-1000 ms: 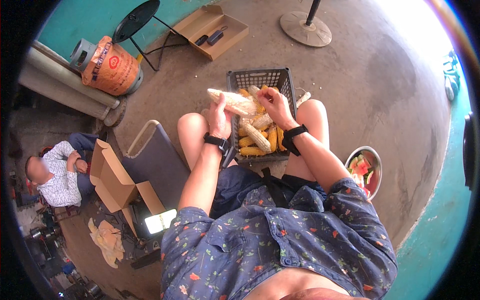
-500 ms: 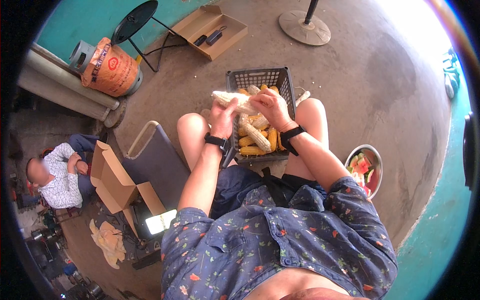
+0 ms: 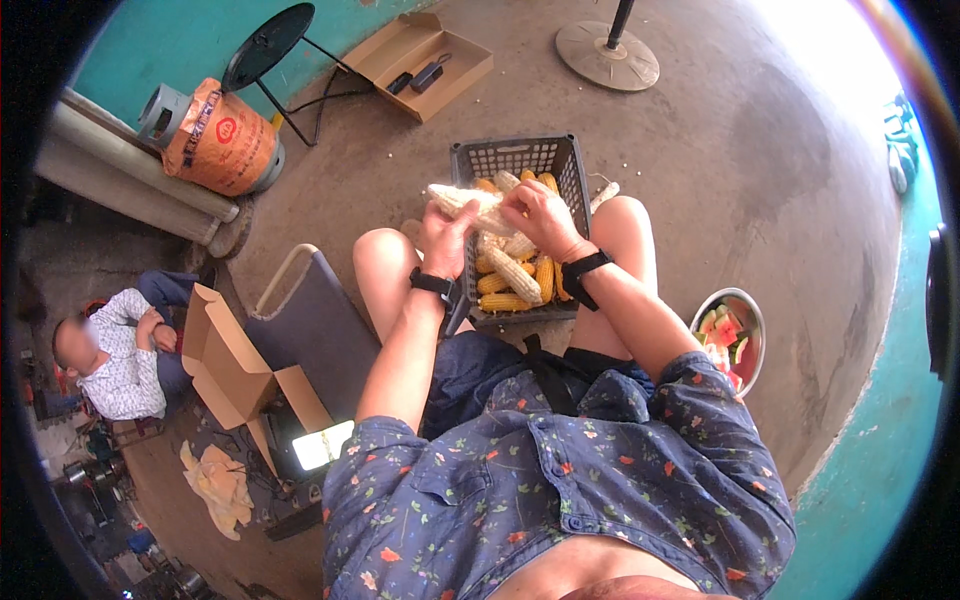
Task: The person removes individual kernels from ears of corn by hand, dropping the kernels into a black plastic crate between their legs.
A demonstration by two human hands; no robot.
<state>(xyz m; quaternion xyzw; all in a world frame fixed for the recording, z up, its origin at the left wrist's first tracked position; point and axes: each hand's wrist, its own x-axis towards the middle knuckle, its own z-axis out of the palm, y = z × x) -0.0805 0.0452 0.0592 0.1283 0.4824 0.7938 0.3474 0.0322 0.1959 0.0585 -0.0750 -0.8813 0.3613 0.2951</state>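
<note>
A pale, whitish corn cob [image 3: 462, 201] is held over the left side of a dark plastic crate [image 3: 517, 153]. My left hand [image 3: 447, 236] is wrapped round its left part. My right hand [image 3: 544, 220] is closed at the cob's right end, its fingertips bent onto it; whether they pinch kernels or husk there is too small to tell. Below both hands the crate holds several yellow cobs [image 3: 545, 279] and several pale ones [image 3: 513, 274]. It stands between my knees. A black band is on each of my wrists.
A metal bowl [image 3: 757, 345] of watermelon pieces stands right of my leg. Another pale cob [image 3: 606, 194] lies beside the crate. An open cardboard box [image 3: 470, 70], a fan base [image 3: 607, 57] and a gas cylinder [image 3: 225, 138] stand farther off. At left sits a person [image 3: 125, 350].
My right hand has shifted very slightly on the corn cob, and the cob's left tip has moved a little. Otherwise the scene looks the same.
</note>
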